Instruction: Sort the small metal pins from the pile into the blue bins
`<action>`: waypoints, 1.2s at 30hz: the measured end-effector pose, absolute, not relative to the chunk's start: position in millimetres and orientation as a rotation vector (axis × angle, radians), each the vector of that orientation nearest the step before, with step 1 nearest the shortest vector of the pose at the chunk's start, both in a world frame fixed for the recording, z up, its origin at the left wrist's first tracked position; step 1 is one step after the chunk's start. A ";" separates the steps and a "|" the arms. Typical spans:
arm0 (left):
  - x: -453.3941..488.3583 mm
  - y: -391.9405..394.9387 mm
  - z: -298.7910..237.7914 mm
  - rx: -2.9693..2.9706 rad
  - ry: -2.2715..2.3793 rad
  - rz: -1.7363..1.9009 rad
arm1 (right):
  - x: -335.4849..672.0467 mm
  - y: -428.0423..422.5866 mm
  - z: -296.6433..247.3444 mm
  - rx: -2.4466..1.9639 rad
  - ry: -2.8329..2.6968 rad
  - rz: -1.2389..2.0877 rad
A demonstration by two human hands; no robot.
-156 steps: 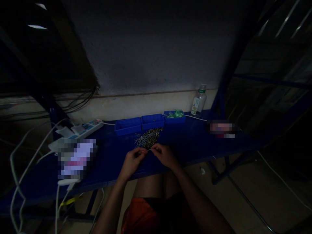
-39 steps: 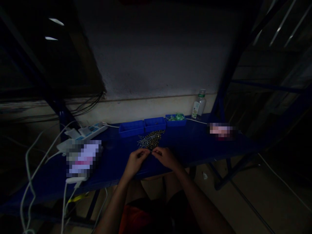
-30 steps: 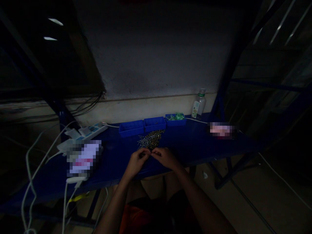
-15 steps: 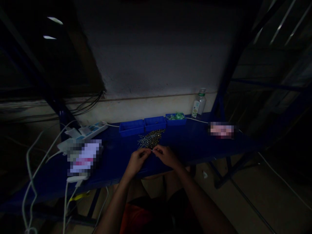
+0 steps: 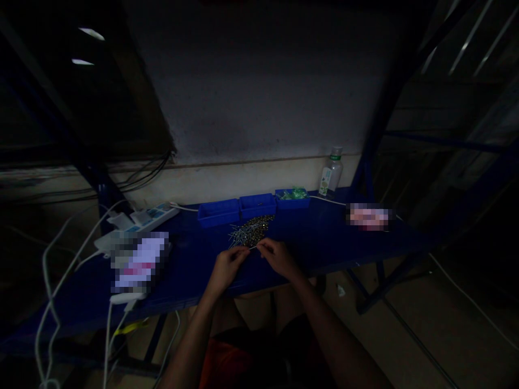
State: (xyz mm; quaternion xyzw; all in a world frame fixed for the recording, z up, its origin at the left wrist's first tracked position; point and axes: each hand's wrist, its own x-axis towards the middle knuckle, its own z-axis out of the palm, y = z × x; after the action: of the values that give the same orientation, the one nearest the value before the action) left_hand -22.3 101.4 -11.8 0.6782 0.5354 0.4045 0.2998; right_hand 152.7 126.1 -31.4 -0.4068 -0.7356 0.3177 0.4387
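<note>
My left hand (image 5: 227,265) and my right hand (image 5: 278,257) meet just in front of a pile on the blue table. A thin, pale metal pin (image 5: 253,248) spans the small gap between their pinched fingertips. Both hands are closed on it, one at each end; the gripped ends are hidden. Right behind the fingers lies the pile of metal pins (image 5: 248,232), with silvery shanks toward the left and brass-coloured ends toward the right. The dim light hides finer detail.
Along the wall stand a left blue bin (image 5: 219,213), a middle blue bin (image 5: 257,206) and a right blue bin (image 5: 292,202) with green plastic in it. A clear bottle (image 5: 331,175) is behind at right. A power strip (image 5: 156,216) with white cables lies at left.
My fingertips have drawn slightly apart, and more of the pin shows between them. The pile and the bins look the same.
</note>
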 end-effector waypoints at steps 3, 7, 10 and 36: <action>-22.7 100.5 -9.2 1.784 1.436 1.104 | 151.9 126.8 -32.6 -0.993 -1.842 0.783; -23.0 100.2 -8.9 1.718 1.408 1.155 | 150.3 126.5 -33.5 -0.988 -1.938 0.763; -23.0 100.0 -10.7 1.710 1.362 1.156 | 149.5 125.1 -33.3 -1.003 -2.026 0.716; -17.4 100.3 -9.2 1.949 1.415 0.987 | 151.3 127.3 -35.6 -0.956 -1.845 0.792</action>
State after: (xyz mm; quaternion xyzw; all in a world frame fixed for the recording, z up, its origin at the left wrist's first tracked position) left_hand -17.4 100.3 -9.2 0.7218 0.5240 0.3656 0.2660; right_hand 151.3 127.3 -35.6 -0.3853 -0.7438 0.3194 0.4430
